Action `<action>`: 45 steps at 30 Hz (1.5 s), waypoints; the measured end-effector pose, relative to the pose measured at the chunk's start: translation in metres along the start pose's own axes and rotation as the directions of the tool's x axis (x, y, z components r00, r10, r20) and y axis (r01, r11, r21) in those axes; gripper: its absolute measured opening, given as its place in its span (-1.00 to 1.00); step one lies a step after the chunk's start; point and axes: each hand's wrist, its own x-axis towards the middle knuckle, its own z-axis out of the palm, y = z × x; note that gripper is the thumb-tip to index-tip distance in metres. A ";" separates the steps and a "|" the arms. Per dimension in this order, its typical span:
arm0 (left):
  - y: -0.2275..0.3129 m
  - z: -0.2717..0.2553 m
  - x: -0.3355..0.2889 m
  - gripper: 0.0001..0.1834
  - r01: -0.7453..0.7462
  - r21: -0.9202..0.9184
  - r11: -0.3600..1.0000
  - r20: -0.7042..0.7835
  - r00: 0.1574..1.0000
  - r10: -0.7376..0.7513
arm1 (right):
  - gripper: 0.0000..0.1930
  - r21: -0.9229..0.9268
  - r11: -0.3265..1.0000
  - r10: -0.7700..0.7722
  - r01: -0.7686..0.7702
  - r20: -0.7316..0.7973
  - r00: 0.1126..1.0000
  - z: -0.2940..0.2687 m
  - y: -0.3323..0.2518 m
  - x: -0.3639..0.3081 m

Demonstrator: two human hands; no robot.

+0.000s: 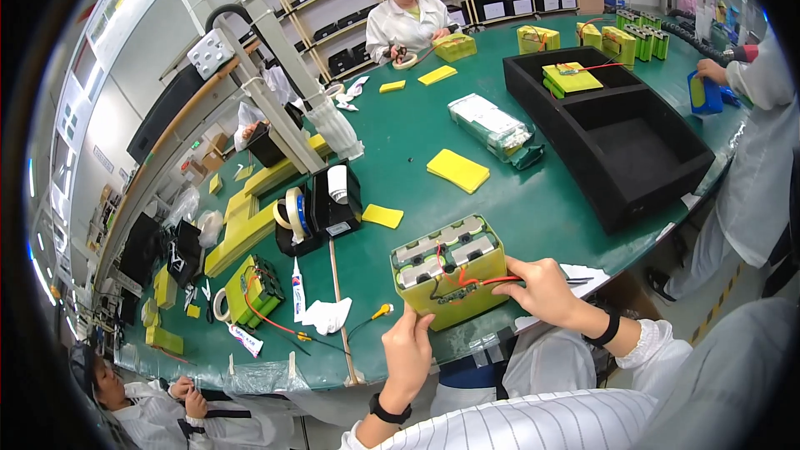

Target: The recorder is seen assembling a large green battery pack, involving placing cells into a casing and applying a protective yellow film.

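Observation:
A yellow-green battery pack stands at the table's near edge, its top bearing metal strips, a red wire and a small circuit board. My left hand is closed on its lower left corner, thumb and fingertips against the casing. At the right side, my right hand grips the pack's edge, with the red wire running under its fingers. What the far fingers do behind the casing is hidden. Black bands circle both my wrists. Left of the pack lie a white cloth and a yellow connector on a black cable.
Yellow sheets lie beyond the pack. A large black foam tray holds another pack at the right. Leftward are a glue tube, a second wired pack and a black box with tape rolls. Co-workers sit or stand around the table.

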 end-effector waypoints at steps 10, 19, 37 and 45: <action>0.012 -0.041 0.045 -0.82 0.231 -0.009 0.973 0.387 0.898 -0.209 | -0.64 -0.078 0.966 0.258 -0.246 0.294 0.920 -0.029 -0.019 0.039; -0.020 -0.032 0.081 -0.68 0.516 -0.009 0.856 0.630 0.668 -0.396 | -0.64 -0.030 0.917 0.365 -0.398 0.466 0.806 -0.021 0.004 0.071; 0.024 -0.036 -0.015 -0.62 0.210 0.046 0.977 0.132 0.968 -0.214 | -0.68 -0.226 0.910 -0.377 0.347 -0.104 0.920 0.013 -0.016 -0.002; 0.024 -0.020 -0.058 -0.70 0.249 -0.164 0.954 0.050 0.968 -0.244 | -0.72 -0.481 0.754 -0.568 0.448 -0.135 0.812 0.030 -0.008 -0.027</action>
